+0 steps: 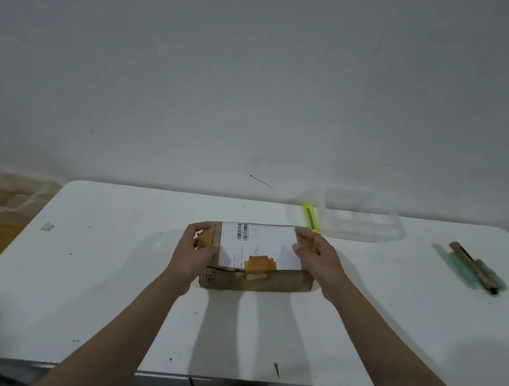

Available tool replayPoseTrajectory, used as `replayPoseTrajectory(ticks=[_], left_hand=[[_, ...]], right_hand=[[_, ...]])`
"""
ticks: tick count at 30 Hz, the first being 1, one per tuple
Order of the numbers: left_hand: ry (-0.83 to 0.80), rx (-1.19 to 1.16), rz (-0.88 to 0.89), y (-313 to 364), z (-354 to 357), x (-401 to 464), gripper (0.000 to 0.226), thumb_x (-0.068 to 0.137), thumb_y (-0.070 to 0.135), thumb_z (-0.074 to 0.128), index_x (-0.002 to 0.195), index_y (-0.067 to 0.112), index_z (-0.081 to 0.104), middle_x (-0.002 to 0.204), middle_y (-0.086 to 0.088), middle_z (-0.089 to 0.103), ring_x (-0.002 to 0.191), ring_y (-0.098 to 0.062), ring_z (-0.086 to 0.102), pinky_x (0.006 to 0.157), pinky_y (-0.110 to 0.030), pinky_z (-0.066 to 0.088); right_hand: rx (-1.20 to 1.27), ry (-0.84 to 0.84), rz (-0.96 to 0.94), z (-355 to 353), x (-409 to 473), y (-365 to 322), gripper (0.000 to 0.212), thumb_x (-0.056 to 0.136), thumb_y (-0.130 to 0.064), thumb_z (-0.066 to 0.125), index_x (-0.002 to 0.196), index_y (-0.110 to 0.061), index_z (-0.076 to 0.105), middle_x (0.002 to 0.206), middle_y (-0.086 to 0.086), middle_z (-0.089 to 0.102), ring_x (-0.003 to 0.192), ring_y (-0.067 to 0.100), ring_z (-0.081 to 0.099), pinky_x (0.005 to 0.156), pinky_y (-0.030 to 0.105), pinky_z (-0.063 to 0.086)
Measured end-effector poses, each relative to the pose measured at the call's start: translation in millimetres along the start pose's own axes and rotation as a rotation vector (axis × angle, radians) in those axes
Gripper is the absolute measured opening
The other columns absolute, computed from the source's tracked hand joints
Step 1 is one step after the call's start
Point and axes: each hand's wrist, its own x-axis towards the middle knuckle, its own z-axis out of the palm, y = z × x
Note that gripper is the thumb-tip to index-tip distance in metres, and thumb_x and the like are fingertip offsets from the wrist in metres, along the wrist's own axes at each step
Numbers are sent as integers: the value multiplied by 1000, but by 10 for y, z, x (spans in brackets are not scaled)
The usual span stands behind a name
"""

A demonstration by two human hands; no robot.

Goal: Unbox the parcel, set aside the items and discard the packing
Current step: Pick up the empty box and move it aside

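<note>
Both hands, left (196, 252) and right (314, 256), grip the parcel (258, 258); a yellow cutter (310, 216) and clear tub (361, 218) lie behind.

Head-worn view, forward and down over the white table (359, 324), near.

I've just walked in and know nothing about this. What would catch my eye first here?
Most likely the brown cardboard parcel in the middle of the white table, with a white shipping label and orange tape on top, gripped at its two ends by the left hand and right hand. Just behind it lies a bright yellow utility knife beside a clear plastic container.
</note>
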Motion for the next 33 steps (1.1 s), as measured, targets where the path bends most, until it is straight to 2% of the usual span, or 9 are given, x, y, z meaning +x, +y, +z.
replayPoseTrajectory(ticks=[3, 6, 10, 13, 18, 21, 24, 28, 33], left_hand=[[-11, 63, 120, -6, 97, -169, 37, 88, 18, 61, 120, 32, 47, 113, 1, 55, 96, -6, 57, 79, -33, 54], [-68, 109, 195, 3, 303, -309, 39, 88, 21, 62, 122, 30, 48, 115, 5, 55, 96, 6, 52, 87, -34, 53], [-186, 138, 250, 79, 862, -595, 36, 88, 28, 62, 120, 34, 48, 114, 8, 57, 96, 4, 55, 87, -32, 53], [-307, 181, 299, 105, 1402, -848, 38, 89, 26, 60, 124, 33, 47, 114, 8, 56, 94, -1, 56, 84, -26, 51], [-519, 234, 378, 56, 2429, -1402, 43, 91, 21, 58, 132, 27, 45, 130, 7, 51, 111, -9, 51, 99, -32, 46], [-625, 254, 421, -52, 3133, -1813, 42, 92, 22, 57, 132, 25, 46, 124, 11, 49, 107, -5, 50, 94, -26, 46], [-712, 281, 419, -252, 3823, -2243, 40, 92, 24, 56, 131, 23, 46, 115, 11, 50, 95, -1, 52, 82, -18, 43], [-828, 363, 357, -670, 4607, -2697, 41, 91, 28, 56, 131, 27, 45, 127, 6, 50, 111, -9, 50, 97, -31, 46], [-920, 535, 292, -1219, 5230, -2984, 43, 92, 25, 54, 134, 26, 44, 120, 4, 56, 96, -9, 55, 83, -28, 50]], right_hand=[[-14, 108, -61, -59, -250, 3, 35, 88, -10, 59, 118, -29, 61, 119, -5, 56, 97, 7, 56, 74, 18, 48], [-13, 234, -97, -296, -485, 38, 46, 89, -8, 59, 129, -30, 53, 120, -10, 51, 104, 6, 51, 84, 20, 43], [-17, 395, -82, -872, -877, 136, 53, 89, -10, 61, 135, -31, 46, 127, -9, 47, 114, 11, 48, 88, 24, 45], [-27, 521, -55, -1425, -1222, 254, 54, 88, -13, 62, 134, -34, 47, 139, -3, 46, 125, 19, 47, 101, 39, 46], [2, 748, -50, -2401, -1952, 526, 50, 87, -11, 63, 131, -30, 51, 138, 4, 49, 120, 25, 51, 99, 45, 48], [11, 871, -12, -2994, -2434, 755, 51, 86, -9, 63, 131, -28, 51, 132, 5, 50, 111, 23, 53, 91, 42, 51], [22, 982, 69, -3568, -2895, 1049, 55, 86, -12, 62, 136, -30, 45, 139, 5, 45, 121, 26, 48, 94, 44, 49], [8, 1085, 171, -4196, -3433, 1483, 59, 87, -16, 62, 141, -23, 39, 144, 7, 42, 116, 18, 46, 89, 36, 47], [41, 1113, 297, -4645, -3798, 2038, 59, 87, -19, 63, 141, -23, 38, 143, 5, 43, 125, 22, 45, 86, 31, 44]])
